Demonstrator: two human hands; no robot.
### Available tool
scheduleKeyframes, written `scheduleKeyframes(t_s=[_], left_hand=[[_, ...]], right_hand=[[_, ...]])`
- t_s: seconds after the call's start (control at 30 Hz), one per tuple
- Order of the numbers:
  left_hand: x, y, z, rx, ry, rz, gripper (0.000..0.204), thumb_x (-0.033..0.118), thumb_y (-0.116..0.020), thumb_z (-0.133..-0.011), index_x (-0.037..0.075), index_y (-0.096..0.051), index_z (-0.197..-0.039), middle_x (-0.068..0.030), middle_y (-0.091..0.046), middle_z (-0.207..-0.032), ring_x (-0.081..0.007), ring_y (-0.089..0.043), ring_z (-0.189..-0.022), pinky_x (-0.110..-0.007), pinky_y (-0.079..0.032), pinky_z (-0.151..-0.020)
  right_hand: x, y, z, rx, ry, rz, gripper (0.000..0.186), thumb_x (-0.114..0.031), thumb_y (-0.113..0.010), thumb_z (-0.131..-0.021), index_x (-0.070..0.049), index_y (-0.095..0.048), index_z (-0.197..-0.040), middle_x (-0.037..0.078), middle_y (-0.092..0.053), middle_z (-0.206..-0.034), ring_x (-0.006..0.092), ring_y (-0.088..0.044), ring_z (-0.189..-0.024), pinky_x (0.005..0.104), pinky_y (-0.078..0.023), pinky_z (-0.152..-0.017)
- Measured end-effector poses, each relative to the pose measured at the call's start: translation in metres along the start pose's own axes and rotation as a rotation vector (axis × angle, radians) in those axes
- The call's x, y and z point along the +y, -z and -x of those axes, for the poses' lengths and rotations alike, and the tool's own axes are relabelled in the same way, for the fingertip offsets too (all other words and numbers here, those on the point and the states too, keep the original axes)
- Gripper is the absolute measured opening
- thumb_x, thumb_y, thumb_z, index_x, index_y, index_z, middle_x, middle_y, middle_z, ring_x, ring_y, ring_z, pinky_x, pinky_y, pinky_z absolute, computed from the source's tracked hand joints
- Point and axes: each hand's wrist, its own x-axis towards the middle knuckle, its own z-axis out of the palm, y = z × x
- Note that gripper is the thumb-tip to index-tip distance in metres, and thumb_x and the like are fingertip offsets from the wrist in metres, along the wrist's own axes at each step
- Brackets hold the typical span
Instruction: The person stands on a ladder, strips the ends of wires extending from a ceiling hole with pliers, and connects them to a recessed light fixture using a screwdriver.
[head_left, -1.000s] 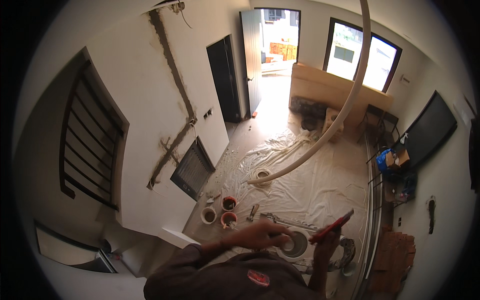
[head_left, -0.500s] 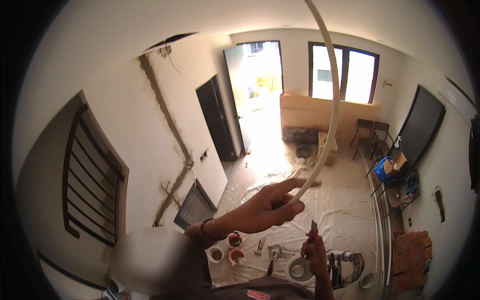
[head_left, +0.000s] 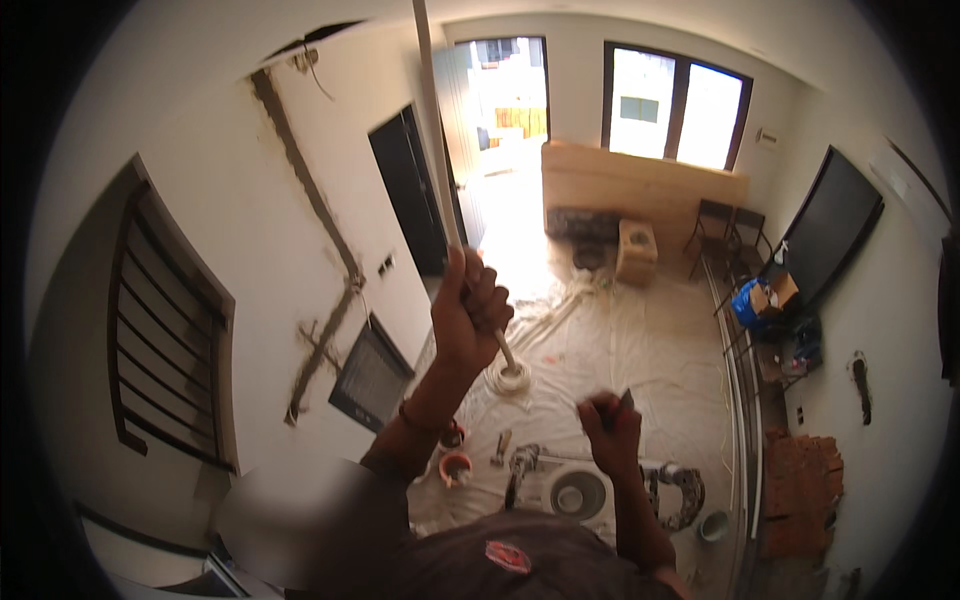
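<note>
Your left hand point(head_left: 470, 308) clamped round pale tube point(head_left: 437, 150), centre frame: steadying step, apparently! Right hand point(head_left: 611, 432), lower centre-right, gripped knife point(head_left: 627, 400); next move seemingly called for taut tube.

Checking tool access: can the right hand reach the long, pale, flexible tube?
Likely yes: only open space shows between the right hand, holding a short-bladed knife, and the tube gripped by the left hand.
</note>
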Motion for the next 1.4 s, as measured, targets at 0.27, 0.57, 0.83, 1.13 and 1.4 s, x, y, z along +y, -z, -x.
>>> scheduleKeyframes(t_s=[0.27,0.57,0.83,1.13,1.4], left_hand=[[-0.014,-0.041,0.027,-0.059,-0.047,0.088,0.039,0.042,-0.038,-0.106,0.013,-0.044,-0.081,0.0052,-0.027,-0.057,-0.0055,-0.02,-0.044,-0.021,-0.02,-0.038],[-0.004,-0.054,0.023,-0.072,-0.042,-0.19,0.039,0.047,-0.034,-0.106,0.013,-0.054,-0.104,0.0077,-0.024,-0.059,-0.0033,-0.018,-0.045,-0.021,-0.017,-0.037],[0.002,-0.068,0.022,-0.076,-0.077,-0.245,0.04,0.049,-0.035,-0.105,0.013,-0.051,-0.096,0.0086,-0.022,-0.057,-0.0028,-0.016,-0.044,-0.021,-0.015,-0.037],[0.006,-0.056,0.014,-0.056,-0.049,-0.342,0.039,0.048,-0.037,-0.105,0.013,-0.052,-0.095,0.0087,-0.022,-0.057,-0.0028,-0.016,-0.043,-0.022,-0.015,-0.037],[0.015,-0.048,0.014,-0.046,-0.051,-0.38,0.041,0.047,-0.036,-0.106,0.013,-0.053,-0.09,0.0084,-0.022,-0.057,-0.0032,-0.016,-0.044,-0.021,-0.015,-0.037]], right_hand=[[-0.057,-0.025,-0.013,-0.074,0.484,-0.055,0.043,-0.005,-0.082,-0.076,-0.005,-0.068,-0.117,0.01,-0.068,-0.106,0.0187,-0.065,-0.086,0.0297,-0.052,-0.072],[-0.071,0.014,-0.018,-0.118,0.88,0.435,0.049,0.0,-0.078,-0.067,-0.004,-0.067,-0.114,0.007,-0.063,-0.088,0.0225,-0.063,-0.079,0.0366,-0.053,-0.066],[-0.094,0.046,-0.014,-0.409,0.191,0.29,0.045,-0.02,-0.066,-0.093,-0.009,-0.054,-0.135,0.015,-0.068,-0.099,0.0237,-0.065,-0.085,0.038,-0.052,-0.076],[-0.088,0.016,-0.008,-0.654,-0.042,-0.416,0.052,-0.031,-0.038,-0.107,-0.012,-0.028,-0.154,-0.002,-0.043,-0.076,0.005,-0.041,-0.06,0.0209,-0.038,-0.05],[-0.101,-0.005,-0.027,-0.724,-0.038,-0.479,0.049,-0.029,-0.045,-0.105,-0.01,-0.039,-0.149,0.0,-0.05,-0.085,0.0057,-0.05,-0.064,0.0195,-0.046,-0.047]])
